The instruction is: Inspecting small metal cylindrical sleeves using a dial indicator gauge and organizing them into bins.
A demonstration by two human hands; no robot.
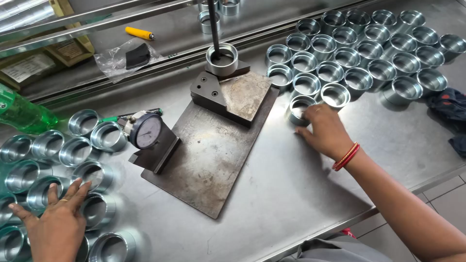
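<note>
Centrally, the dark steel plate (213, 160) serves as the landmark. To its right, the right hand (324, 130) rests on the bench (291, 194), its fingers closed around a short metal ring (300, 108) that stands upright with its open bore facing up; a red bangle (346, 156) circles the wrist. This held ring sits at the near edge of a large group of rings (369, 48) lying to the right of and beyond the plate, packed in touching rows with their bores up. At the far right of the bench, past that group, lies a dark cloth (454, 109). To the left of the plate, the left hand (53, 223) lies flat with fingers spread, palm down, across the tops of a second group of rings (48, 165); it clasps none of them, and a thin band shows on one finger. On the plate's left edge stands a dial gauge (146, 131) with a round white face, tilted on a dark block. On the plate's far end sits a raised dark fixture block (233, 94), and at its far edge a single ring (222, 59) stands under a vertical dark rod (213, 24). Beyond the plate's far left corner lie a clear plastic bag (127, 59) with a dark item inside and a yellow marker (139, 33). A green bottle (22, 114) lies at the far left.
</note>
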